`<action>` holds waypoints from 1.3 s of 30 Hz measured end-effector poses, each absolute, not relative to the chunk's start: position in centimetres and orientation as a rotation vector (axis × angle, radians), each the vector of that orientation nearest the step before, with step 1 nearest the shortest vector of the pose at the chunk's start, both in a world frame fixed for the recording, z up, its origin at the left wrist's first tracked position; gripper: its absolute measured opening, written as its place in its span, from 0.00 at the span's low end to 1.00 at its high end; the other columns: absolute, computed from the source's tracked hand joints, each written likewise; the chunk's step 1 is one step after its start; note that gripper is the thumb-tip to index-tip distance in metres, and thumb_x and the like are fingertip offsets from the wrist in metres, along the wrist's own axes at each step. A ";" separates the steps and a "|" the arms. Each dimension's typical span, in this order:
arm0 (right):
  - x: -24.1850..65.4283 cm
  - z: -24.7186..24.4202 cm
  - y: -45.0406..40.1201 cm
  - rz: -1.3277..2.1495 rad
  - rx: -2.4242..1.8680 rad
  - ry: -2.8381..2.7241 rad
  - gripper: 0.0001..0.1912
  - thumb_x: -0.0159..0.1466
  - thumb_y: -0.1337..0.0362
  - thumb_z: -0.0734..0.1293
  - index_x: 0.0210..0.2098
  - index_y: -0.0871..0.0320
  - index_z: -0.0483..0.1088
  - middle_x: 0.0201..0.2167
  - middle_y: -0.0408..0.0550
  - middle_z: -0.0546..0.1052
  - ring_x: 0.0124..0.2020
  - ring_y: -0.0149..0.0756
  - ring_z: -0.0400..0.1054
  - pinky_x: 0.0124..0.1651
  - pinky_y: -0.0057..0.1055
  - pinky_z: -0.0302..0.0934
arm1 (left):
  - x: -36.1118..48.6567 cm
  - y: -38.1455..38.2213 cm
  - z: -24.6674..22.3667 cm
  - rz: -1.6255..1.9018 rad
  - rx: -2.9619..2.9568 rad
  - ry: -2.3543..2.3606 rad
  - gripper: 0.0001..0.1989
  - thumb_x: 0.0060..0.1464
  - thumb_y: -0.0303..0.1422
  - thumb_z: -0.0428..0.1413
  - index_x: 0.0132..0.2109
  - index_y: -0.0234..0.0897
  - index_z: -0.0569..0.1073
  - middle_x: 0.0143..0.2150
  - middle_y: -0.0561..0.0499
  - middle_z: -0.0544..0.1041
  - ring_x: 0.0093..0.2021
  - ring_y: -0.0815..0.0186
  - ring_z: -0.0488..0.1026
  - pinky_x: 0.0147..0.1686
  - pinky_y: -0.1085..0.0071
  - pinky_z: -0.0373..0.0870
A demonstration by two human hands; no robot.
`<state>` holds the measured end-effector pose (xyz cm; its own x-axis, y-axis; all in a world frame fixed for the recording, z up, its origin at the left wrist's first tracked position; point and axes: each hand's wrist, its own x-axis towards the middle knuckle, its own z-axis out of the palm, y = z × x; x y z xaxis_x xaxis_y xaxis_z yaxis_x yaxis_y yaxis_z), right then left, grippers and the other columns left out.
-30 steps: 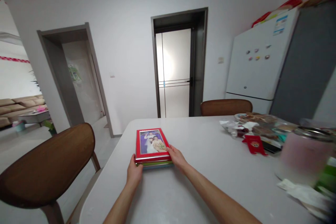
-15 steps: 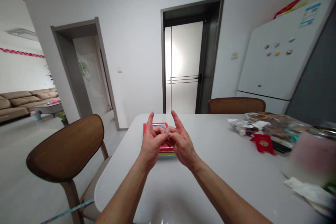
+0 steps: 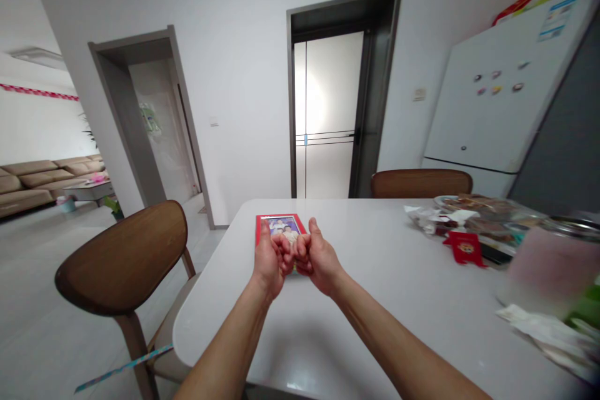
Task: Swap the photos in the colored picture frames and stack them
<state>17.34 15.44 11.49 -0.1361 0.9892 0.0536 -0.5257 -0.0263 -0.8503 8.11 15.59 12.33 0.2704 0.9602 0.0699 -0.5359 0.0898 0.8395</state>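
My left hand (image 3: 270, 259) and my right hand (image 3: 321, 257) are raised over the white table (image 3: 215, 300), side by side. Both have their fingers curled in and their thumbs pointing up. The curled fingers of the two hands meet or nearly meet in the middle; nothing shows in either. Behind them, partly covered, lies a flat red-bordered thing (image 3: 259, 220) with a picture of people on it; whether it is a book or a frame I cannot tell.
At right on the table are a red packet (image 3: 466, 249), crumpled plastic wrapping (image 3: 440, 222), a pinkish jar (image 3: 539, 275) and a white tissue (image 3: 548, 337). One wooden chair (image 3: 124, 256) stands at left, another chair (image 3: 422, 184) at the far side. A white fridge (image 3: 501, 112) is behind.
The upright fingers have given way to upright thumbs, and the other fingers, formerly pinched at the tips, are now curled. More of the red-bordered picture shows. The view has shifted slightly.
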 end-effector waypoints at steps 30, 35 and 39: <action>19.0 5.0 14.3 0.370 -1.379 -1.972 0.18 0.47 0.64 0.65 0.39 0.58 0.67 0.44 0.53 0.67 0.48 0.43 0.57 0.51 0.39 0.48 | 7.1 14.4 3.0 1.528 0.777 0.878 0.12 0.46 0.37 0.55 0.38 0.37 0.68 0.34 0.51 0.74 0.39 0.64 0.70 0.36 0.72 0.65; 21.5 6.8 10.3 0.982 -1.220 -1.316 0.30 0.55 0.49 0.56 0.54 0.53 0.51 0.55 0.53 0.58 0.53 0.42 0.54 0.50 0.41 0.53 | 7.5 9.3 3.5 1.504 1.094 0.992 0.11 0.44 0.33 0.56 0.38 0.35 0.71 0.33 0.49 0.75 0.35 0.62 0.71 0.39 0.69 0.65; 22.8 7.4 7.4 1.268 -1.020 -0.917 0.32 0.54 0.45 0.55 0.56 0.46 0.47 0.54 0.51 0.60 0.51 0.44 0.58 0.43 0.42 0.59 | 7.4 6.2 2.8 1.425 1.865 0.960 0.19 0.45 0.34 0.54 0.47 0.41 0.68 0.40 0.46 0.75 0.36 0.58 0.72 0.35 0.66 0.68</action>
